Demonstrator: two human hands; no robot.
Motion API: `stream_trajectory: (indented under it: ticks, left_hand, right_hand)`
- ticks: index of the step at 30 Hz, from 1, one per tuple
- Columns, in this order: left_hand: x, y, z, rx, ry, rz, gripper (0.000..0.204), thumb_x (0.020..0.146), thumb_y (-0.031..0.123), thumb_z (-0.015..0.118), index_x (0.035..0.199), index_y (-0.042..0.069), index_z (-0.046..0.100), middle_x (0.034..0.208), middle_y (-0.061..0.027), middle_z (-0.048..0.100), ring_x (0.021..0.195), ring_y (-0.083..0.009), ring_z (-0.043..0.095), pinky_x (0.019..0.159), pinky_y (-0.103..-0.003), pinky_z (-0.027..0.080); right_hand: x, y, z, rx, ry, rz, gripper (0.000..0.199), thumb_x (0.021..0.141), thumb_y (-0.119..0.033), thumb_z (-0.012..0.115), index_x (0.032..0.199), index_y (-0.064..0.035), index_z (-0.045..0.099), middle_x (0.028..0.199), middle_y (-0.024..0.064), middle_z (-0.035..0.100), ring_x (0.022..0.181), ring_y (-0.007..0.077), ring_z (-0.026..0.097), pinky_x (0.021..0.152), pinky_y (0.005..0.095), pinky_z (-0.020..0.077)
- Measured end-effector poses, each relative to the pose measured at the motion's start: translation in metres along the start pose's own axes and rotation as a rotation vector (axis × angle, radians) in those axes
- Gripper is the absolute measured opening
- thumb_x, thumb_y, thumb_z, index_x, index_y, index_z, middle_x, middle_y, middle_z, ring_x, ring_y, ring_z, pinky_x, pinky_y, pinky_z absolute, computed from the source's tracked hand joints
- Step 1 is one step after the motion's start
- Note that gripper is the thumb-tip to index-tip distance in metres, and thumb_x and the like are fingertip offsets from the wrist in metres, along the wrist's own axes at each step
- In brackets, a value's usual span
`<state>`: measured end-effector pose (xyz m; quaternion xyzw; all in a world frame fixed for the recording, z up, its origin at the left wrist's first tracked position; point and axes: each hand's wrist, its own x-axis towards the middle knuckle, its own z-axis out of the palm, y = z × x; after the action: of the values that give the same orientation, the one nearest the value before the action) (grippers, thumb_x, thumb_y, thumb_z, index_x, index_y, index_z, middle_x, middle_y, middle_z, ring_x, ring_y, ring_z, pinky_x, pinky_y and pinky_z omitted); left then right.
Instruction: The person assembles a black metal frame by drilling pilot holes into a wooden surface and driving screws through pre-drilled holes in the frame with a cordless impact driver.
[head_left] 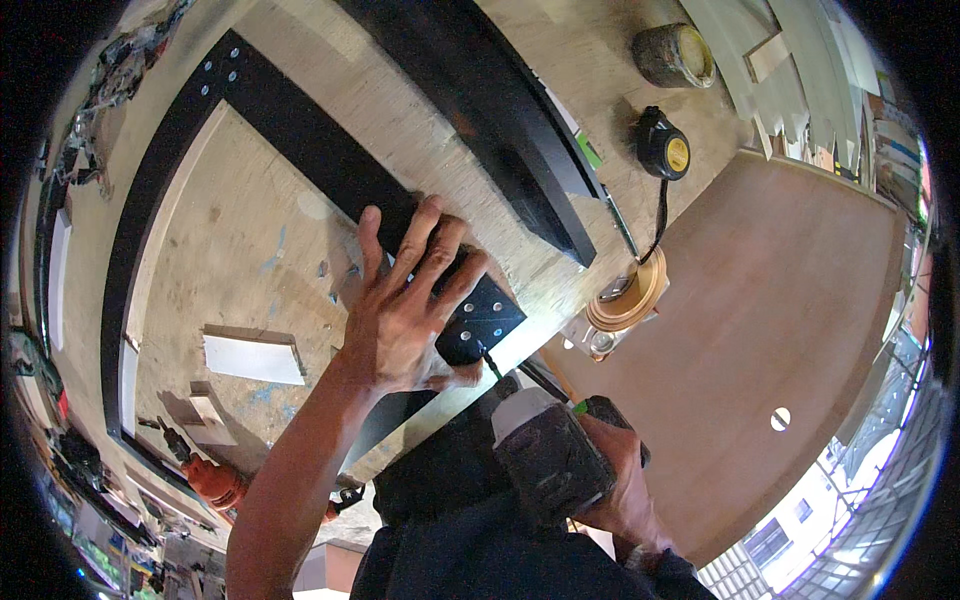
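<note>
A black rectangular frame [300,130] lies on a plywood workbench, with silvery screw heads at its corners. My left hand [395,310] is spread over its near right corner, fingers reaching across the black bar and thumb toward the near edge. In my right hand [622,470] is a dark, worn cordless drill [550,450], gripped round its handle. The drill's thin bit [490,362] points at the corner plate [482,320] among several screw heads. Whether the tip touches a screw, I cannot tell.
Beyond the frame lies a long black panel [490,130]. A tape measure [664,150] and a stained can [675,55] stand at the far right, with a roll of tan edging [630,295] by the bench edge. An orange drill [212,480] lies left. A white offcut [254,358] sits inside the frame.
</note>
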<state>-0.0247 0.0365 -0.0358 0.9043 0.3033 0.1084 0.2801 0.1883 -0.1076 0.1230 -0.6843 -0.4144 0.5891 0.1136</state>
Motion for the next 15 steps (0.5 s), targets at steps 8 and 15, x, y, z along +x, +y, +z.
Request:
stream_trajectory:
  ticks: [8,15]
  left_hand:
    - [0.001,0.002,0.005,-0.102,0.063,-0.023,0.099,0.065,0.074,0.072,0.137,0.008,0.058,0.152,-0.0208,0.043,0.152,-0.0417,0.026,0.119,-0.075,0.002]
    - [0.002,0.003,0.003,-0.094,0.049,-0.026,0.099,0.06,0.068,0.078,0.136,0.008,0.06,0.15,-0.0195,0.044,0.152,-0.0405,0.026,0.119,-0.075,0.003]
  right_hand:
    - [0.01,-0.013,0.0,-0.121,0.003,-0.03,0.071,0.063,-0.013,0.088,0.126,0.0058,0.061,0.111,0.0249,0.069,0.101,0.0412,0.071,0.088,0.045,0.0569]
    - [0.014,-0.015,0.004,-0.142,0.026,-0.045,0.068,0.064,-0.011,0.088,0.123,0.0071,0.061,0.106,0.0263,0.069,0.096,0.0435,0.07,0.083,0.0467,0.0561]
